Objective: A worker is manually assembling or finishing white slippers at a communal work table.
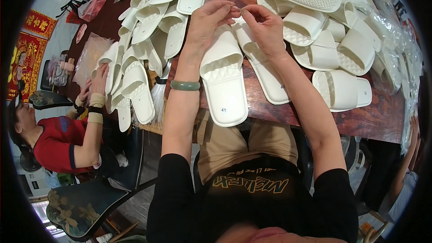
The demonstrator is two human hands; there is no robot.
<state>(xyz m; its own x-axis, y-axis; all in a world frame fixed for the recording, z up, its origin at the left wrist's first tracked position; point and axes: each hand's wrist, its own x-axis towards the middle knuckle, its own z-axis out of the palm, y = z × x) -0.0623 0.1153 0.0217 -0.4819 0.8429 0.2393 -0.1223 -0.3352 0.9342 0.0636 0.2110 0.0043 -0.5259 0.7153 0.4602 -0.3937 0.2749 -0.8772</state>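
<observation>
My left hand [208, 19] and my right hand [264, 26] meet above a pair of white slippers, fingertips pinched together on a tiny thin item [237, 8] that is too small to identify. A green bangle [185, 85] circles my left wrist. Beneath my hands the left white slipper [223, 85] and the right white slipper [266, 74] lie side by side on the dark wooden table [373, 121], toes pointing toward me.
Heaps of white slippers [148, 22] cover the table's left and right [333, 31] sides. A person in a red top [54, 146] sits at the left, hands on slippers. Clear plastic bags [396, 40] pile at the right edge. A patterned chair [85, 202] stands lower left.
</observation>
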